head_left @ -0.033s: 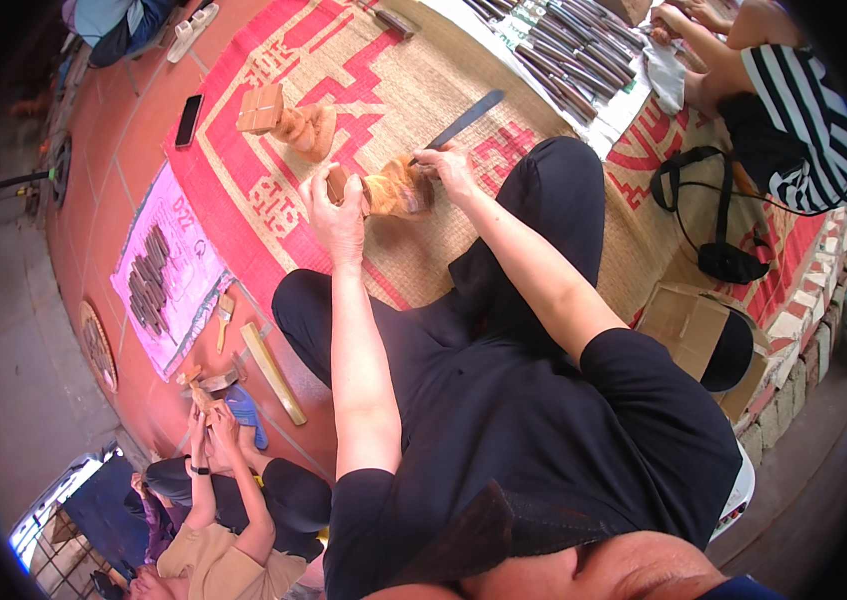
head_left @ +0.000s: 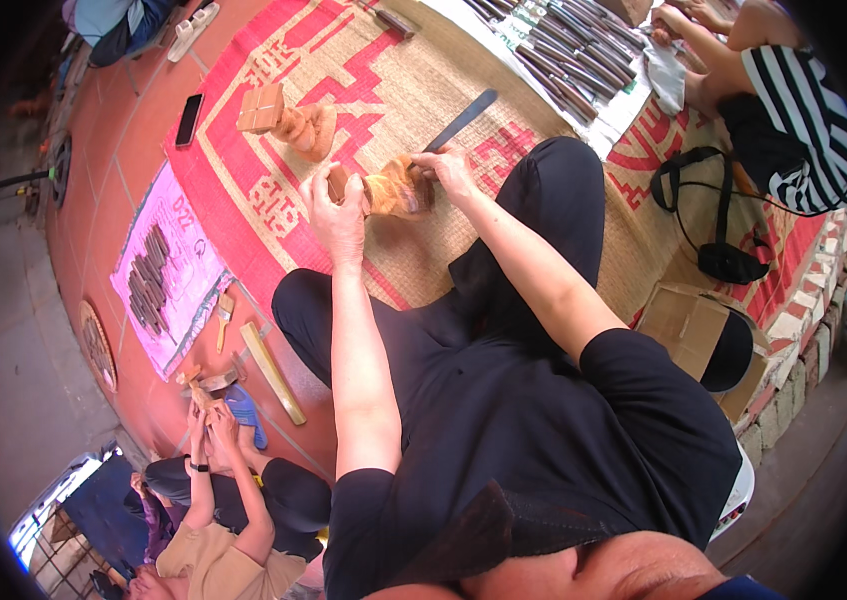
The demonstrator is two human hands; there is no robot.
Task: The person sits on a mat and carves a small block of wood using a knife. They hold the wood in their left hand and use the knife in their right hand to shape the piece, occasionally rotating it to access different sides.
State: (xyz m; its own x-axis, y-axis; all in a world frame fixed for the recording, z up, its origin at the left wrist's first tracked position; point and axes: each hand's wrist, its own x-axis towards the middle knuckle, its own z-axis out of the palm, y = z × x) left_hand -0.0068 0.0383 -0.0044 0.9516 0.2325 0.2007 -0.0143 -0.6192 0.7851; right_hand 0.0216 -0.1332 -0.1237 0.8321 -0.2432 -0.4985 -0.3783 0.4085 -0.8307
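Note:
My left hand [head_left: 335, 215] is closed round the block-shaped base of a carved wooden figure [head_left: 395, 190], orange-brown with a twisted body. The figure lies tilted above the woven mat, in front of my crossed legs. In my right hand [head_left: 451, 172] I hold a long flat grey file [head_left: 463, 120], pinched near its lower end at the figure's right side. Its blade points away to the upper right. My right fingers partly cover where file and wood meet. A second wooden carving [head_left: 303, 130] with a square base lies on the mat just beyond my left hand.
A phone [head_left: 188, 120] lies at the mat's left edge. Many carving tools [head_left: 578, 55] are spread on white sheeting at the far right, others on a pink cloth [head_left: 158, 340] at left. A co-worker [head_left: 233, 540] holds a wooden piece at lower left. A black bag [head_left: 728, 262] lies right.
My right hand and the file have shifted very slightly against the figure. Everything else stays as it was.

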